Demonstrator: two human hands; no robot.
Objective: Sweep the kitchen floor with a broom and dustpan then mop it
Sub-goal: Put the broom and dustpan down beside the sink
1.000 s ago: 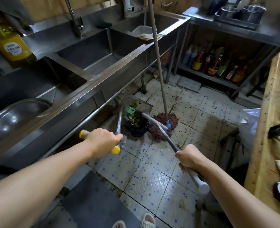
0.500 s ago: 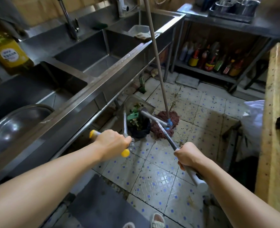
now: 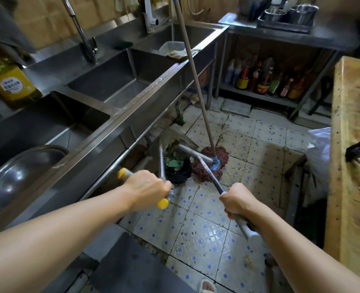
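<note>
Left hand point(image 3: 148, 190): fingers curled round the yellow cross-grip of the dustpan handle point(image 3: 161, 163); yellow ends stick out on both sides of the fist
Right hand point(image 3: 237, 200): fingers wrapped round the grey broom handle point(image 3: 210, 176); the white end of the handle shows behind the wrist
Dustpan point(image 3: 175, 142): metal, on the floor close to the sink unit's lower rail, mouth facing the mop; green scraps and dark litter inside
Broom head: grey cross-bar lies across the dustpan mouth; a dark bristle mass sits just below it, over the litter; bristle contact with the pan cannot be told
Mop point(image 3: 214, 161): reddish string head on the tiles just right of the dustpan, blue collar; long wooden pole leans up and left against the sink edge, held by neither hand
Floor point(image 3: 204, 233): pale tiles with small blue squares, specked with dark dirt and bits of plant matter, more so near the mop
Sink unit point(image 3: 119, 85): steel, three basins along the left; a large steel bowl point(image 3: 16, 176) in the nearest basin, a yellow bottle point(image 3: 9, 81) on the ledge behind
Shelf point(image 3: 263, 98): sauce bottles in a row under the steel table at the far side
Wooden table point(image 3: 350, 157): right edge of view, a black plug point(image 3: 353, 152) lying on it
Mat point(image 3: 130, 267): dark, on the floor near the person's foot
</note>
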